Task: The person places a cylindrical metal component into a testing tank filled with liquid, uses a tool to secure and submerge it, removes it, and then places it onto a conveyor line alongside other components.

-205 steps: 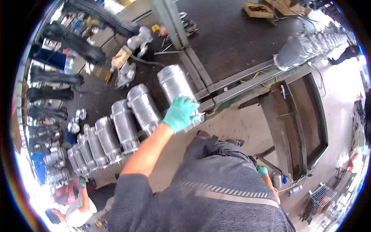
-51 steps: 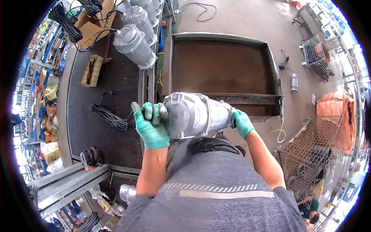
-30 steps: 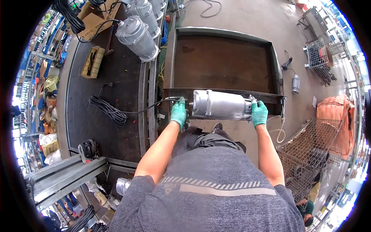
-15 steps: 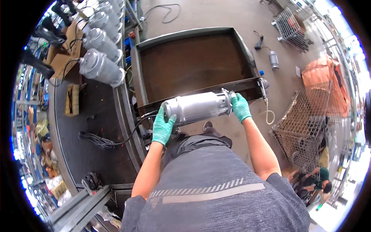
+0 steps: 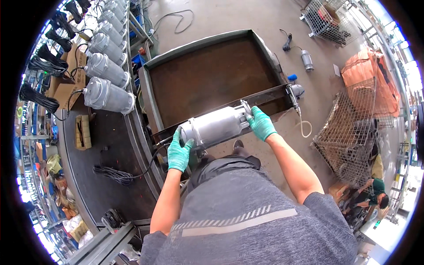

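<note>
Workshop floor [image 5: 229, 17] | carton [image 5: 66, 93] print too small to read | left fingers [image 5: 177, 136], right fingers [image 5: 255, 111] clamped on silver cylinder [image 5: 217, 124]

There was one left hand [image 5: 179, 154] and one right hand [image 5: 263, 125] with one big metal can [image 5: 216, 125]. There were at least five more cans [image 5: 106, 95], one big tray [image 5: 212, 75], one yellow box [image 5: 87, 134], one orange sack [image 5: 366, 77] and one other person [image 5: 376, 187].
</note>
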The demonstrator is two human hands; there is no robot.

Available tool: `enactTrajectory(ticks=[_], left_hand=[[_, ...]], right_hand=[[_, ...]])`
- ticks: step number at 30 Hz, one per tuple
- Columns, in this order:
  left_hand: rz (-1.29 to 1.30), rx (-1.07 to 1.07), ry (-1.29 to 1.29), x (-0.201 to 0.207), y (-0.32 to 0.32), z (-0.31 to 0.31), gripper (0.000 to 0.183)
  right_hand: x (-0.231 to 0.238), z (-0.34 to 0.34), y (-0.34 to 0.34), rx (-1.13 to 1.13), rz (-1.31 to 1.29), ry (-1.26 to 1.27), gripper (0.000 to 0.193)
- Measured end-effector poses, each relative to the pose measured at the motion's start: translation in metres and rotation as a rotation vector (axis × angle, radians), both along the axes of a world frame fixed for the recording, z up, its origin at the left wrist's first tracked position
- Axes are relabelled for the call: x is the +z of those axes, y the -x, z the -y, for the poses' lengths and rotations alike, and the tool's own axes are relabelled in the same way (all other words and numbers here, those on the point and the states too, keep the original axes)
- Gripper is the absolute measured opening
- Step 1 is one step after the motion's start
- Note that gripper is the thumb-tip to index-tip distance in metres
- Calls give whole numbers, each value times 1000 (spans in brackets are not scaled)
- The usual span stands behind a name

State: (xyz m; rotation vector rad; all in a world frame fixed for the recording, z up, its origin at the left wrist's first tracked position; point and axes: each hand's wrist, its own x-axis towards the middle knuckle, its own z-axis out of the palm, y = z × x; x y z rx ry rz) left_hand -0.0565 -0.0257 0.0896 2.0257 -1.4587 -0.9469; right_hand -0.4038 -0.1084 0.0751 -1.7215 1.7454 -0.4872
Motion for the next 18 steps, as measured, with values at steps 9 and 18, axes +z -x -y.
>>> enactTrajectory(ticks=[9,18], left_hand=[[63,5,38,-12,-10,-6,79],[125,-18,-82,-4,-7,2,78]], right_hand=[[4,-17,27,-259,359,-29,34],[-43,18,188,-391,-679,-106,60]])
